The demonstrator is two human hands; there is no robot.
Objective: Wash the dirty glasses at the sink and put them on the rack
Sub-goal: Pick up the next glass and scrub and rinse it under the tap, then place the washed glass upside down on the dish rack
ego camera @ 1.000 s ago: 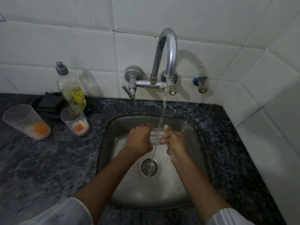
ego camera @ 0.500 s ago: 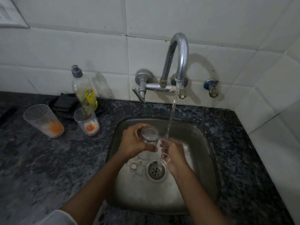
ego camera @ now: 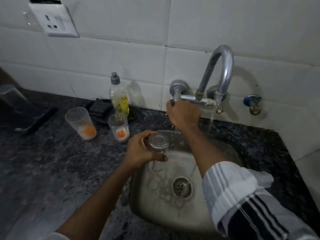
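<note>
White tiles backed our dark counter and steel sink. Our right hand gripped the tap lever, water running. Our left hand clasped a rinsed glass over the sink; next we judged it needed racking. Two dirty glasses waited.

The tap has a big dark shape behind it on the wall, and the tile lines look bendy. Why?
Head view: the tap blocks the room's light, throwing a soft shadow on the white tiles; the wide-angle lens bows the straight tile lines; the right hand at the tap lever looks slightly blurred.
</note>
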